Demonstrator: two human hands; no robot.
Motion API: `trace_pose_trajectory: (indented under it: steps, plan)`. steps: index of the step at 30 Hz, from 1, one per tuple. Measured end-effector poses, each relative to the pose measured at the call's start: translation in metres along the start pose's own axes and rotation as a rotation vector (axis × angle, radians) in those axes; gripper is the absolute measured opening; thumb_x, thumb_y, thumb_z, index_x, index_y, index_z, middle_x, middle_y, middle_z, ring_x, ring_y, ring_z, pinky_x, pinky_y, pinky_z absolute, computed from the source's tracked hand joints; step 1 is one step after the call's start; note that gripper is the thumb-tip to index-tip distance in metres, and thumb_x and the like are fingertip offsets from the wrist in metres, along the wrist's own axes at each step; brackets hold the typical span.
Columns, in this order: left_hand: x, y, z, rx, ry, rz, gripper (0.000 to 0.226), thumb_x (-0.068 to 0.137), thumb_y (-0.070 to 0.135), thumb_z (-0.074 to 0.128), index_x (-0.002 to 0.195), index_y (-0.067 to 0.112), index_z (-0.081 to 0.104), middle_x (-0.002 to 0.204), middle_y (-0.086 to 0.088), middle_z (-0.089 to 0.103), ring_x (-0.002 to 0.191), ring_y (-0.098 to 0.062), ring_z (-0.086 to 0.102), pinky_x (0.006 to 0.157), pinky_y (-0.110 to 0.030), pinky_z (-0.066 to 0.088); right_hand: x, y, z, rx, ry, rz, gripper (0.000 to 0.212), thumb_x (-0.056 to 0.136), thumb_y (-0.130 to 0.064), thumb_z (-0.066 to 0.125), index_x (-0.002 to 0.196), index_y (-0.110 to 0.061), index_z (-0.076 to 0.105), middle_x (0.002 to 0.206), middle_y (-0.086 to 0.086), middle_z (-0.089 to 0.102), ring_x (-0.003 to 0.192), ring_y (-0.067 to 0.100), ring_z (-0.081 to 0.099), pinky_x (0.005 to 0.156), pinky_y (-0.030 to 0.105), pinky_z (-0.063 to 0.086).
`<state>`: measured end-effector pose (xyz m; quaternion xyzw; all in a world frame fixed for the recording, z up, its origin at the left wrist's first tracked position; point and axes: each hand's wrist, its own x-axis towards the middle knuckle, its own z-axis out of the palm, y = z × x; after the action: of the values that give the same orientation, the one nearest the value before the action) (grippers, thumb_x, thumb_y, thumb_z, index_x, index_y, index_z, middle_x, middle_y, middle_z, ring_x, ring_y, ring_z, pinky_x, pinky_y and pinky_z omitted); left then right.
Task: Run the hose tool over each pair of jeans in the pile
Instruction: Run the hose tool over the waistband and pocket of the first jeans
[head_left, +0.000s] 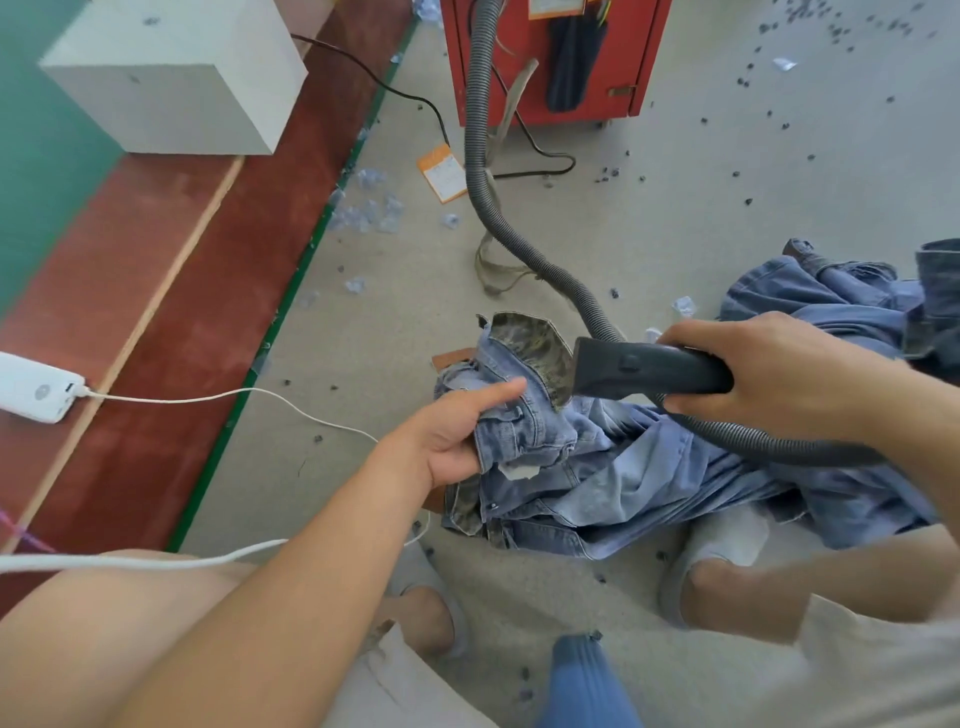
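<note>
Bottom of frame: our knees and a blue object (587, 680) at bottom centre, can't tell what it is. A white cable (218, 400) runs left to a white power bank (36, 387) at the left edge.

Centre: left hand (447, 441) grips a bunched waistband of the top jeans (524, 415), fingers curled into the denim, thumb laid straight on top. Right hand (779, 374) is wrapped round the black hose tool (649, 371), nozzle mouth touching the camo-lined waistband flap. The grey ribbed hose (483, 156) loops under that hand and climbs to the red machine (556, 57) at top centre.

The pile of jeans (675, 488) lies on the floor under and right of both hands, more denim heaped at the right edge (831, 291).

Top left: a white block (176, 78) on the red floor strip; scraps scattered on the grey floor (363, 322).

Risks, as we judge them: loose flap could get sucked into the nozzle and block it if the left hand slackens. Hose loop lies on the pile, so pulling could drag jeans along. Layers are tangled, so a pair could be skipped.
</note>
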<state>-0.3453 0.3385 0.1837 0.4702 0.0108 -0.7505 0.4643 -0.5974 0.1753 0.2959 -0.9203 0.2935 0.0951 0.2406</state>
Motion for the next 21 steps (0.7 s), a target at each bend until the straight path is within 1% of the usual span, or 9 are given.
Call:
trace_pose_trajectory:
  steps: [2, 4, 6, 8, 10, 11, 16, 19, 21]
  plan:
    - [0.002, 0.000, 0.003, 0.048, 0.066, -0.001, 0.033, 0.097, 0.014, 0.063, 0.126, -0.002, 0.063, 0.130, -0.027, 0.066, 0.107, -0.035, 0.072, 0.092, -0.048, 0.060, -0.002, 0.001, 0.000, -0.068, -0.001, -0.028, 0.034, 0.080, -0.060, 0.059, 0.112, -0.053, 0.053, 0.069, -0.018, 0.063, 0.064, 0.002, 0.059, 0.057, 0.028, 0.048]
    - [0.004, 0.003, 0.005, 0.052, 0.099, 0.013, 0.034, 0.103, 0.013, 0.057, 0.132, -0.004, 0.059, 0.132, -0.027, 0.065, 0.114, -0.037, 0.068, 0.096, -0.048, 0.059, -0.003, 0.002, -0.002, -0.144, 0.020, -0.056, 0.035, 0.080, -0.059, 0.055, 0.115, -0.056, 0.050, 0.069, -0.018, 0.061, 0.062, 0.002, 0.057, 0.054, 0.032, 0.050]
    - [0.004, 0.007, 0.005, 0.038, 0.114, 0.027, 0.038, 0.104, 0.014, 0.055, 0.137, -0.005, 0.057, 0.133, -0.027, 0.065, 0.120, -0.038, 0.065, 0.098, -0.049, 0.057, -0.005, 0.001, -0.003, -0.229, 0.044, -0.097, 0.036, 0.082, -0.056, 0.055, 0.117, -0.057, 0.049, 0.079, -0.020, 0.062, 0.068, 0.006, 0.059, 0.053, 0.033, 0.050]
    - [0.003, 0.010, 0.004, 0.047, 0.109, 0.036, 0.040, 0.104, 0.015, 0.055, 0.138, -0.005, 0.056, 0.133, -0.027, 0.065, 0.123, -0.039, 0.064, 0.098, -0.050, 0.056, -0.005, -0.001, -0.001, -0.338, 0.050, -0.117, 0.035, 0.086, -0.052, 0.056, 0.120, -0.055, 0.047, 0.091, -0.021, 0.063, 0.076, 0.011, 0.061, 0.049, 0.029, 0.043]
    - [0.003, 0.010, 0.004, 0.066, 0.103, 0.038, 0.040, 0.104, 0.016, 0.055, 0.138, -0.005, 0.056, 0.132, -0.027, 0.065, 0.122, -0.039, 0.065, 0.095, -0.050, 0.058, 0.000, -0.005, 0.004, -0.449, 0.037, -0.099, 0.031, 0.092, -0.047, 0.056, 0.120, -0.051, 0.044, 0.094, -0.020, 0.061, 0.078, 0.012, 0.061, 0.046, 0.024, 0.030]
    - [0.003, 0.010, 0.004, 0.073, 0.101, 0.038, 0.040, 0.103, 0.016, 0.056, 0.137, -0.005, 0.056, 0.132, -0.027, 0.065, 0.121, -0.040, 0.065, 0.093, -0.049, 0.059, 0.003, -0.007, 0.007, -0.479, 0.017, -0.092, 0.029, 0.094, -0.044, 0.056, 0.120, -0.049, 0.043, 0.095, -0.020, 0.060, 0.078, 0.011, 0.061, 0.046, 0.024, 0.029]
    - [0.003, 0.011, 0.000, 0.108, 0.097, 0.034, 0.039, 0.103, 0.016, 0.056, 0.135, -0.006, 0.058, 0.130, -0.029, 0.065, 0.122, -0.042, 0.065, 0.095, -0.052, 0.058, 0.007, -0.014, 0.014, -0.350, -0.056, -0.118, 0.038, 0.088, -0.038, 0.059, 0.122, -0.050, 0.045, 0.100, -0.022, 0.063, 0.084, 0.012, 0.063, 0.057, 0.032, 0.048]
    - [0.002, 0.011, 0.003, 0.113, 0.081, 0.042, 0.033, 0.103, 0.015, 0.055, 0.129, -0.004, 0.063, 0.128, -0.027, 0.067, 0.116, -0.040, 0.068, 0.091, -0.051, 0.059, 0.005, -0.013, 0.009, -0.198, -0.020, -0.104, 0.042, 0.086, -0.040, 0.061, 0.123, -0.054, 0.048, 0.090, -0.021, 0.063, 0.079, 0.013, 0.061, 0.064, 0.039, 0.054]
    - [0.001, 0.012, 0.005, 0.103, 0.073, 0.048, 0.033, 0.104, 0.015, 0.054, 0.131, -0.003, 0.062, 0.128, -0.027, 0.067, 0.115, -0.040, 0.069, 0.090, -0.051, 0.060, 0.006, -0.006, 0.003, -0.156, 0.032, -0.068, 0.040, 0.088, -0.039, 0.064, 0.121, -0.055, 0.049, 0.082, -0.018, 0.062, 0.073, 0.014, 0.062, 0.063, 0.041, 0.055]
